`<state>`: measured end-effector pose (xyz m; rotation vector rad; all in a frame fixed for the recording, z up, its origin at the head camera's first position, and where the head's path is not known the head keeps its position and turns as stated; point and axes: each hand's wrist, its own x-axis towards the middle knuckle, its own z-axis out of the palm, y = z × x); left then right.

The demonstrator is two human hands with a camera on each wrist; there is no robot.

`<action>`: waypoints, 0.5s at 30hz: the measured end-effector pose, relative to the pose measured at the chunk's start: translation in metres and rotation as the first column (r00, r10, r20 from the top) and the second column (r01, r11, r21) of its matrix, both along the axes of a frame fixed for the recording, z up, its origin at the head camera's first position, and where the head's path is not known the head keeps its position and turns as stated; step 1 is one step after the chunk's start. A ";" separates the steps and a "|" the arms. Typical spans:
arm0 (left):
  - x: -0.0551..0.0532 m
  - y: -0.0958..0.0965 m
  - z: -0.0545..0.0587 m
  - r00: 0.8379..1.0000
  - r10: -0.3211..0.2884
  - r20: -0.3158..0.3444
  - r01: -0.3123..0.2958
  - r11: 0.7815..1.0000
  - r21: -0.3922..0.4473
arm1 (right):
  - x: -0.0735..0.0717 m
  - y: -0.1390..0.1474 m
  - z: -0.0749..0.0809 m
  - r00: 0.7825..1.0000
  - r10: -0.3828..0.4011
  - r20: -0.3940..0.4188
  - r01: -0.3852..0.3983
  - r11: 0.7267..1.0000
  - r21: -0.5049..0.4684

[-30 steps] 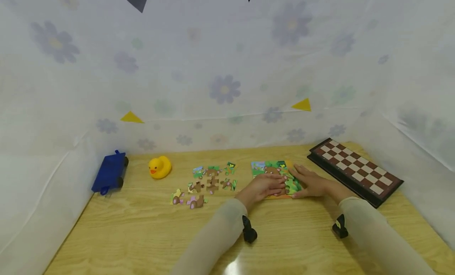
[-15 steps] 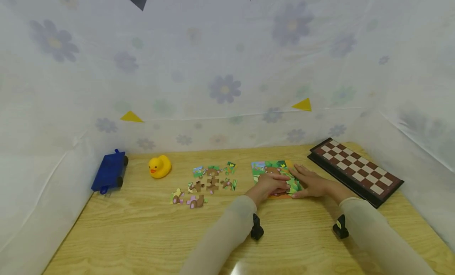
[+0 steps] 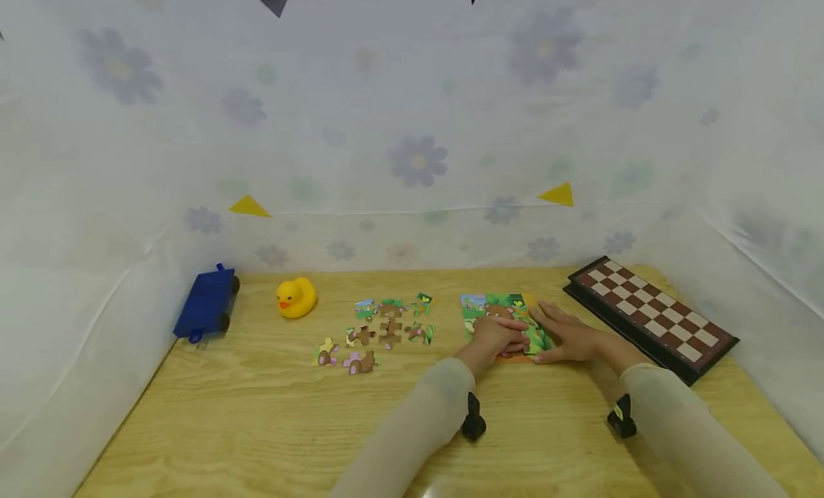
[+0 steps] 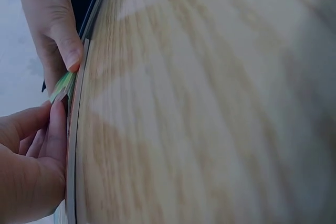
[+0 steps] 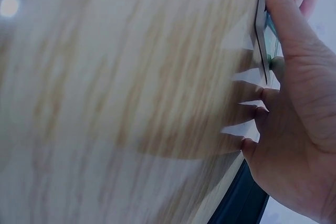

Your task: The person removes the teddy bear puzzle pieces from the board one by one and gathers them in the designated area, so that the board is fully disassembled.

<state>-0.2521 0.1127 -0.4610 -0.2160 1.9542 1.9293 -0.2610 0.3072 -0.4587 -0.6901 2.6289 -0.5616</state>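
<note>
In the head view a bear puzzle board (image 3: 476, 303) lies at the right of the middle, partly hidden under my hands. My left hand (image 3: 494, 342) is over its lower middle, fingers bent. The left wrist view shows the left fingertips pinching a tilted green puzzle piece (image 4: 63, 85) at the board's surface. My right hand (image 3: 571, 336) lies along the board's right edge with its fingers spread. Its thumb (image 4: 71, 55) touches the near right corner. Loose puzzle pieces (image 3: 390, 331), several of them brown with bear parts, lie left of the board.
A yellow rubber duck (image 3: 297, 298) and a blue toy cart (image 3: 207, 305) stand on the left of the wooden table (image 3: 270, 426). At the right, beside my right forearm, lies a folded chessboard (image 3: 650, 308). White flowered cloth (image 3: 360, 140) hangs around the table.
My left hand has moved right over the board, and its fingers have gone from flat to bent. My right hand keeps its place at the board's edge. The head view has shifted slightly.
</note>
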 end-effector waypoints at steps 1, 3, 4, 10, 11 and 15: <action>0.000 0.000 0.000 1.000 0.009 0.001 -0.009 1.000 0.006 | 0.000 0.000 0.000 1.000 -0.001 0.004 0.001 1.000 -0.001; 0.000 0.000 0.000 1.000 0.027 0.008 -0.027 0.999 0.023 | 0.001 -0.001 0.002 1.000 0.000 0.010 0.000 1.000 -0.013; 0.000 0.000 0.000 0.999 0.034 0.011 -0.034 0.999 0.034 | 0.001 -0.002 0.002 1.000 0.001 0.012 -0.001 1.000 -0.015; -0.004 -0.005 -0.006 1.000 0.000 0.023 -0.003 0.993 0.120 | 0.002 -0.002 0.003 1.000 -0.005 0.024 0.006 1.000 -0.027; -0.004 -0.007 -0.007 1.000 -0.022 0.017 0.020 0.991 0.136 | 0.002 -0.002 0.003 1.000 -0.006 0.024 0.006 1.000 -0.026; -0.007 -0.021 -0.009 0.992 -0.125 -0.023 0.127 0.972 0.197 | 0.002 -0.002 0.004 1.000 -0.002 0.023 0.003 1.000 -0.030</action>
